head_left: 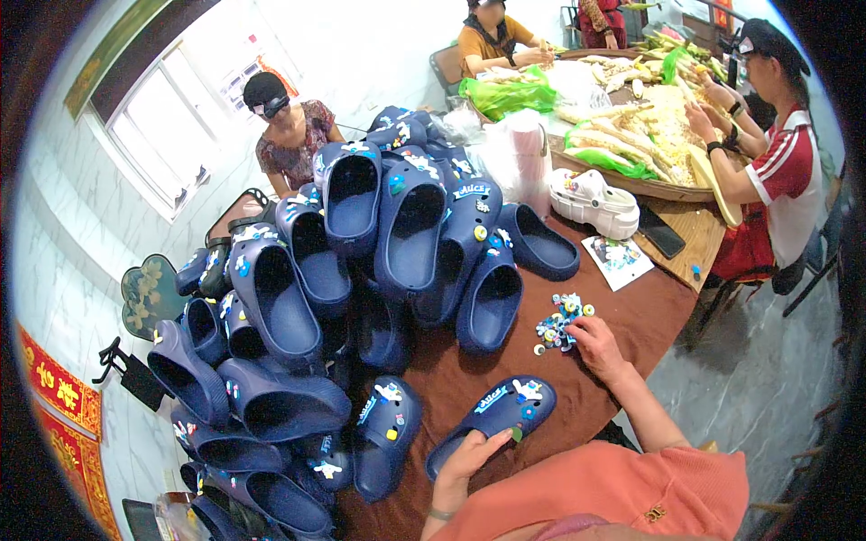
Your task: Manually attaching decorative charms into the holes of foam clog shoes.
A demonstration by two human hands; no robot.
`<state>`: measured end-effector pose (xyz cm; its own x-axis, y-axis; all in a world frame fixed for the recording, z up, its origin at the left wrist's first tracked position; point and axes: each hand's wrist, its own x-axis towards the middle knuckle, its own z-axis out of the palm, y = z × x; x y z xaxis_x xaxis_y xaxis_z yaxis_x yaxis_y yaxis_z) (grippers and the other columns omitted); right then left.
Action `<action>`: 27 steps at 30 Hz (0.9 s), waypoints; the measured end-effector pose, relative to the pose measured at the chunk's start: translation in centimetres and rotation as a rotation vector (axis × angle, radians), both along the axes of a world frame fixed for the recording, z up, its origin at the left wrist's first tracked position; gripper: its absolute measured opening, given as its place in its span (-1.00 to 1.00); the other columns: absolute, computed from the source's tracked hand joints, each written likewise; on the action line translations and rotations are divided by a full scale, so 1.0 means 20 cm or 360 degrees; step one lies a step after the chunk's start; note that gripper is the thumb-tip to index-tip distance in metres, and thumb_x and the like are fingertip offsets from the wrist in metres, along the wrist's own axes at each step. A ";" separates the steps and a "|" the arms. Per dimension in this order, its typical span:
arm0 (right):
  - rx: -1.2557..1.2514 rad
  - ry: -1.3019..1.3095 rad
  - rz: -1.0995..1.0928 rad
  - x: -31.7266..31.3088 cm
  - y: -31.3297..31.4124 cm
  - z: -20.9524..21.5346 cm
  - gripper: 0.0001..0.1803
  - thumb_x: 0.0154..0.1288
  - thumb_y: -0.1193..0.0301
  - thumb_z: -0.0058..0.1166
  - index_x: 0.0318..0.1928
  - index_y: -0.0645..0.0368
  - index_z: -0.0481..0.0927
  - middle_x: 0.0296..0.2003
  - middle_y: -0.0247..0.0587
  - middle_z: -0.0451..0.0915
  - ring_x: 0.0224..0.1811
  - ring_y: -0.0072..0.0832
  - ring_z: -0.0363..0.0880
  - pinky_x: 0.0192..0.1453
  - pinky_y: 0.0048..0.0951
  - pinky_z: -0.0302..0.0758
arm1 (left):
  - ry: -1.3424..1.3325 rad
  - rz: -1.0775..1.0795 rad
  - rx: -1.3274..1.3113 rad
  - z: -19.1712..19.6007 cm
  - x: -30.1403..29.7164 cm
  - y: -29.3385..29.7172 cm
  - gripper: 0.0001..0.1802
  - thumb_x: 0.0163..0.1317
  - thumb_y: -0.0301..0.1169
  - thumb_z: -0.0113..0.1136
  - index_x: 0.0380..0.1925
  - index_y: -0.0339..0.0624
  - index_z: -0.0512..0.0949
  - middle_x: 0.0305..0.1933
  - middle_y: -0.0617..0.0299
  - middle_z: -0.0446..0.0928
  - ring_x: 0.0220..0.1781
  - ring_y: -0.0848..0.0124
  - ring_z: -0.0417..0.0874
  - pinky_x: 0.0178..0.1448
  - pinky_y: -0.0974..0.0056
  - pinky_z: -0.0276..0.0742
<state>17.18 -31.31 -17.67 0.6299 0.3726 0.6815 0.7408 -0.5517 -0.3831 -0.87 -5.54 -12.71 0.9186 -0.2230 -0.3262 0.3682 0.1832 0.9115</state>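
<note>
My left hand (467,455) grips 1 navy clog (494,413) by its near side, low over the brown-covered worktop (622,311); the thumb lies along the top next to 1 green charm (517,435), and the other fingers are hidden. That clog also bears 1 white figure charm, 1 blue lettered charm and a few small ones. To its left lies 1 decorated navy clog (386,442), apart from it. My right hand (598,347) reaches beyond the held clog, its fingers bent close together at the edge of 1 heap of small charms (561,317), too jumbled to count; I cannot tell whether they have hold of a charm. On my left rises 1 big pile of navy clogs (410,225), well over 10, overlapping too much for an exact count. Past the charms are 1 printed card (617,261), 1 black phone (663,232) and at least 1 white clog (595,206). Farther off, 1 wide round tray (672,189) holds corn, with at least 2 green bags (512,96). Around are 4 other people, 1 of them largely cut off by the top edge.
</note>
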 end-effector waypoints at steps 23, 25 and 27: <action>-0.0026 0.0209 0.0577 -0.25 0.20 0.18 -0.61 -0.10 0.61 0.21 -0.16 0.15 0.54 -0.19 -0.20 0.59 -0.14 -0.22 0.57 -0.08 -0.26 0.52 | -0.0699 0.0121 0.0497 0.10 -0.15 -0.05 -0.63 0.33 -0.47 0.00 0.14 -0.17 0.47 0.06 0.18 0.45 0.06 0.42 0.45 0.10 0.40 0.31; -0.0014 0.0163 0.0508 -0.26 0.18 0.19 -0.60 -0.12 0.62 0.21 -0.16 0.15 0.54 -0.18 -0.19 0.59 -0.15 -0.21 0.58 -0.10 -0.26 0.51 | -0.0681 0.0072 0.0637 -0.03 -0.13 -0.03 -0.63 0.33 -0.51 -0.03 0.13 -0.16 0.48 0.03 0.18 0.45 0.05 0.41 0.45 0.11 0.40 0.30; -0.0034 0.0112 0.0454 -0.27 0.15 0.19 -0.60 -0.11 0.63 0.20 -0.15 0.15 0.54 -0.19 -0.19 0.59 -0.17 -0.21 0.58 -0.12 -0.26 0.52 | -0.0105 0.0130 -0.0069 -0.11 -0.11 -0.04 -0.52 0.24 -0.52 0.04 0.20 -0.11 0.42 -0.01 0.25 0.43 0.05 0.42 0.41 0.17 0.39 0.22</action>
<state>11.77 -28.40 -13.82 0.5429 0.5553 0.6300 0.8393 -0.3333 -0.4295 -2.99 -6.29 -14.84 0.9535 -0.1590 -0.2560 0.2898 0.2503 0.9238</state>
